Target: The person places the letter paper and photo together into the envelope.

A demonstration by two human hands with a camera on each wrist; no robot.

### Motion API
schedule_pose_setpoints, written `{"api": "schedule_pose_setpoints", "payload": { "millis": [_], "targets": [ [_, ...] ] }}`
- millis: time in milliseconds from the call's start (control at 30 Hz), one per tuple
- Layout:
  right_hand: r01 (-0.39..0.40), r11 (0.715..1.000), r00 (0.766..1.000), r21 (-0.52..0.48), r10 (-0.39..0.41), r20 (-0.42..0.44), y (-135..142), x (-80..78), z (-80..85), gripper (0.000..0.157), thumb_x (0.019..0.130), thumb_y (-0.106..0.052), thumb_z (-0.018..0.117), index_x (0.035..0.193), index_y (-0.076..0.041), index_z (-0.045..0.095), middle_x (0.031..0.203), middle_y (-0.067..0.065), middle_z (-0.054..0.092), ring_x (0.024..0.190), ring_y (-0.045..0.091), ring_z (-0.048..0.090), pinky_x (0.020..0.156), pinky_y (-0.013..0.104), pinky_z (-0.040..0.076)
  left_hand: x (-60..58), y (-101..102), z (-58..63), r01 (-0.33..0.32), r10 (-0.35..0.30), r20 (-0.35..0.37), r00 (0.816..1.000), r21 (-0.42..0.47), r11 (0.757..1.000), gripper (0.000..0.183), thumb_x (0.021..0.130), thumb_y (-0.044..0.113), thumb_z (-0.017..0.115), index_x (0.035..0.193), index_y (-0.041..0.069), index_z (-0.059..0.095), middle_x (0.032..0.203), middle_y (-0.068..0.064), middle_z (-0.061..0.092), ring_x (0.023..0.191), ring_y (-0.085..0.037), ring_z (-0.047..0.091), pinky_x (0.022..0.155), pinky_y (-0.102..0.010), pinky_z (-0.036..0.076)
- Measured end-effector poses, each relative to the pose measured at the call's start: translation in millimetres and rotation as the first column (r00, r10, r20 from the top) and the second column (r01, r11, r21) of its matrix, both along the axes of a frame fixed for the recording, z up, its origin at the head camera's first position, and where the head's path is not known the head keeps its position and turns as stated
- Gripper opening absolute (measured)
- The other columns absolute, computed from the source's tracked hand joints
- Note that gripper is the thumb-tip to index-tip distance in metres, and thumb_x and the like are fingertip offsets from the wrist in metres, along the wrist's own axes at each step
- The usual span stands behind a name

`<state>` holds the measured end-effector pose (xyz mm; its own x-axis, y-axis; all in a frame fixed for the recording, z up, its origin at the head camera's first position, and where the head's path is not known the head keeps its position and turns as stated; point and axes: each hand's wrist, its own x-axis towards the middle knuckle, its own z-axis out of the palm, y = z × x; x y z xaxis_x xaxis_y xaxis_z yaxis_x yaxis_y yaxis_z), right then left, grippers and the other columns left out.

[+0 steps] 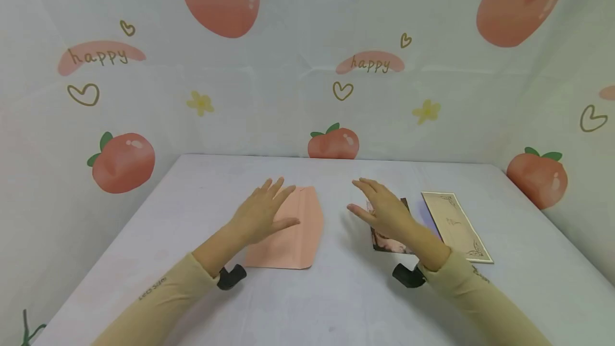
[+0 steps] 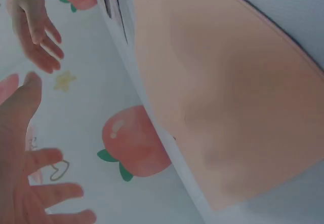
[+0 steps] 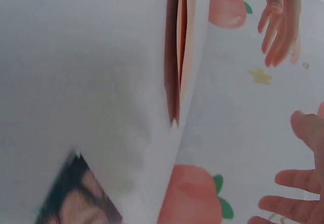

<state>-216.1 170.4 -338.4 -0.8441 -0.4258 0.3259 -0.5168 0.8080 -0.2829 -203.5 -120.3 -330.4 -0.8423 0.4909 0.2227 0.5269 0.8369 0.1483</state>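
Observation:
My left hand [image 1: 261, 211] hovers over a peach-coloured paper envelope [image 1: 307, 234], fingers spread and holding nothing. In the left wrist view the envelope [image 2: 243, 97] lies broad and flat beside the hand. The right wrist view catches the envelope [image 3: 177, 57] edge-on, its paper layers slightly parted. Above a photo print [image 1: 391, 244] my right hand [image 1: 384, 211] is held with straight, empty fingers, hiding much of the picture. Only a dark-edged corner of the photo [image 3: 78, 198] shows in the right wrist view.
To the right of the photo lies a long cream card [image 1: 456, 226] with ornamental corners. All of it rests on a white-covered table [image 1: 336, 303]. Behind hangs a white cloth [image 1: 288, 95] printed with peaches, hearts and flowers. A green string [image 1: 26, 330] shows at the lower left.

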Motion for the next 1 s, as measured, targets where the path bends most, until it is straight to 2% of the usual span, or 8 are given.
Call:
{"api": "schedule_pose_setpoints", "payload": {
  "millis": [100,200,300,433,533,667,833,1000],
  "targets": [
    [-0.050,0.999,0.998,-0.008,0.051,0.033,-9,0.8,-5.0,0.056,0.090,-0.036,0.060,0.134,-0.004,0.046,0.135,0.016,0.050,0.126,0.033,0.048,0.102,0.049,0.042,2.3,0,-0.9,0.037,-0.037,0.099,0.994,-0.001,0.999,0.066,0.088,0.049,0.057,0.139,0.011,0.040,0.146,-0.023,0.036,0.134,-0.044,0.035,0.102,-0.057,0.037],
    [-0.092,0.996,0.992,-0.017,0.093,0.089,-19,2.0,-10.1,0.052,0.091,-0.034,0.059,0.132,-0.005,0.048,0.133,0.013,0.052,0.125,0.031,0.050,0.101,0.046,0.043,3.0,1,-4.4,0.068,-0.060,0.189,0.980,-0.032,0.997,0.062,0.088,0.047,0.057,0.137,0.011,0.043,0.145,-0.021,0.038,0.133,-0.042,0.038,0.099,-0.056,0.041],
    [-0.130,0.991,0.981,-0.020,0.131,0.140,-29,3.9,-13.7,0.049,0.091,-0.032,0.058,0.132,-0.005,0.048,0.133,0.013,0.052,0.124,0.031,0.050,0.100,0.046,0.043,2.4,2,-8.9,0.079,-0.058,0.269,0.961,-0.069,0.994,0.061,0.088,0.047,0.057,0.136,0.012,0.044,0.146,-0.020,0.038,0.134,-0.040,0.037,0.101,-0.056,0.040],
    [-0.187,0.982,0.969,-0.009,0.186,0.164,-40,5.4,-18.6,0.048,0.091,-0.030,0.060,0.130,-0.005,0.050,0.132,0.013,0.052,0.123,0.030,0.051,0.100,0.045,0.044,3.5,3,-12.6,0.084,-0.044,0.341,0.939,-0.106,0.991,0.062,0.087,0.048,0.059,0.137,0.015,0.043,0.148,-0.019,0.036,0.136,-0.041,0.034,0.104,-0.055,0.037],
    [-0.232,0.973,0.959,-0.003,0.229,0.166,-47,5.5,-23.5,0.046,0.091,-0.028,0.060,0.129,-0.004,0.050,0.131,0.014,0.053,0.122,0.030,0.052,0.099,0.044,0.045,6.2,3,-14.0,0.105,-0.056,0.368,0.928,-0.116,0.988,0.066,0.086,0.050,0.060,0.138,0.014,0.042,0.148,-0.019,0.035,0.136,-0.043,0.032,0.105,-0.055,0.036],
    [-0.273,0.962,0.946,-0.004,0.269,0.183,-55,5.8,-29.0,0.045,0.090,-0.025,0.060,0.128,-0.003,0.051,0.130,0.016,0.053,0.121,0.032,0.052,0.098,0.044,0.045,8.9,3,-17.1,0.134,-0.076,0.362,0.929,-0.138,0.981,0.070,0.084,0.054,0.060,0.138,0.013,0.042,0.147,-0.021,0.036,0.134,-0.044,0.034,0.103,-0.055,0.038],
    [-0.292,0.956,0.930,0.011,0.281,0.237,-63,6.2,-32.4,0.048,0.089,-0.027,0.062,0.129,-0.003,0.052,0.132,0.018,0.052,0.124,0.034,0.050,0.101,0.046,0.042,9.4,4,-22.1,0.091,-0.022,0.387,0.922,-0.161,0.983,0.071,0.082,0.052,0.063,0.139,0.018,0.040,0.149,-0.021,0.032,0.134,-0.047,0.034,0.098,-0.057,0.042],
    [-0.288,0.955,0.919,0.064,0.257,0.298,-69,6.3,-33.5,0.052,0.089,-0.031,0.062,0.131,-0.003,0.050,0.137,0.020,0.048,0.129,0.036,0.045,0.105,0.047,0.039,10.0,5,-23.4,0.078,-0.004,0.403,0.915,-0.166,0.983,0.072,0.081,0.055,0.063,0.140,0.021,0.039,0.150,-0.022,0.029,0.133,-0.049,0.033,0.094,-0.060,0.043]
  ]
}}
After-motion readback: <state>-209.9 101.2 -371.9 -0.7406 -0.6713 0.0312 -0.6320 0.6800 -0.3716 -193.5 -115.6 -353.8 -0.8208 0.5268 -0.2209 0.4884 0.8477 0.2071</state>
